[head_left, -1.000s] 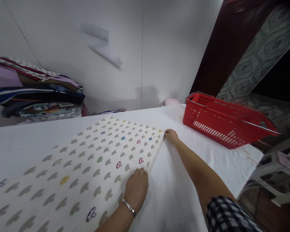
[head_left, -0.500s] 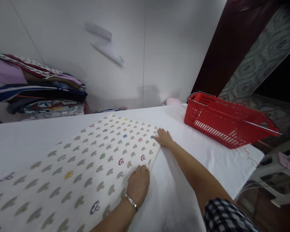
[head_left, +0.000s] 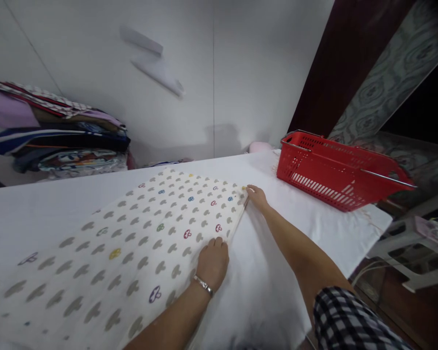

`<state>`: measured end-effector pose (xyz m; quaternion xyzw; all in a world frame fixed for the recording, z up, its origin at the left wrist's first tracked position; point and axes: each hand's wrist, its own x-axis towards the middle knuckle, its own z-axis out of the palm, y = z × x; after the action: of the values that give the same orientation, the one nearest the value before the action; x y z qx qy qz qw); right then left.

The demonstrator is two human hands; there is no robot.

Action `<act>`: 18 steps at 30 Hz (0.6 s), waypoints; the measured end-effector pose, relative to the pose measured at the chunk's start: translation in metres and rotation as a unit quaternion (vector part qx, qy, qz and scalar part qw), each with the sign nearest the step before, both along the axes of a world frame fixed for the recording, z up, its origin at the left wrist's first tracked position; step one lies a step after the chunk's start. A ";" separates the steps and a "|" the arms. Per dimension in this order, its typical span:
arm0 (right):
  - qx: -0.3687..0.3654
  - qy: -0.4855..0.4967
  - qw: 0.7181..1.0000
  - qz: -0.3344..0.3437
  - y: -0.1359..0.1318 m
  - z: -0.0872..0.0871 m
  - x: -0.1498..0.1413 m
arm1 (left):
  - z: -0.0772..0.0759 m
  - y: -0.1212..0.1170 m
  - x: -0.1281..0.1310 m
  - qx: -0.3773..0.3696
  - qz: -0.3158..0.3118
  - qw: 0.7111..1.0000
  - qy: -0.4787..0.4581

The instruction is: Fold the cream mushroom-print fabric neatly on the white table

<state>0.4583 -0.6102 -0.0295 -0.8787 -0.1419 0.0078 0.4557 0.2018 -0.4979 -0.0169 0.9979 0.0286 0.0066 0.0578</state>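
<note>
A cream cloth (head_left: 146,243) printed with grey mushroom shapes and a few coloured ones lies spread over the white-covered table (head_left: 270,272). My left hand (head_left: 212,262), with a silver bracelet at the wrist, rests at the cloth's near right edge, its fingers curled down on the fabric. Farther out, my right hand (head_left: 257,195) pinches the cloth's far right corner between thumb and fingers. The fabric looks mostly flat, with its right edge running between the two hands. The undersides of my left fingers are hidden.
On the right end of the table stands a red plastic basket (head_left: 324,170) with metal handles. Folded fabrics (head_left: 58,131) are stacked at the back left. A pink object (head_left: 260,147) sits near the wall, and a pale plastic stool (head_left: 412,253) stands beyond the table's right edge.
My right hand has moved slightly away along the cloth's edge to its corner, going from flat fingers to a pinch. My left hand stays at the edge. The view has shifted slightly.
</note>
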 end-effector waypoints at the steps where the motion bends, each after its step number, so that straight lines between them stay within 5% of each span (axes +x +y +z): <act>1: 0.014 0.001 1.000 -0.012 -0.006 -0.001 -0.005 | 0.001 0.000 0.000 -0.004 0.001 1.000 -0.002; 9: 0.155 0.087 0.982 -0.068 -0.028 -0.007 -0.052 | 0.009 0.001 -0.004 -0.021 0.010 1.000 -0.017; 15: 0.385 0.283 0.873 -0.097 -0.011 0.001 -0.069 | 0.029 0.012 0.010 -0.044 0.023 0.995 0.081; 18: 0.398 0.286 0.866 -0.097 -0.009 -0.002 -0.072 | 0.041 0.012 0.035 -0.024 0.031 0.995 0.088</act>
<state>0.3860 -0.6188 -0.0312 -0.5911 0.0892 0.1573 0.7861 0.2370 -0.4855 0.0242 0.9916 0.0650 -0.0797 0.0788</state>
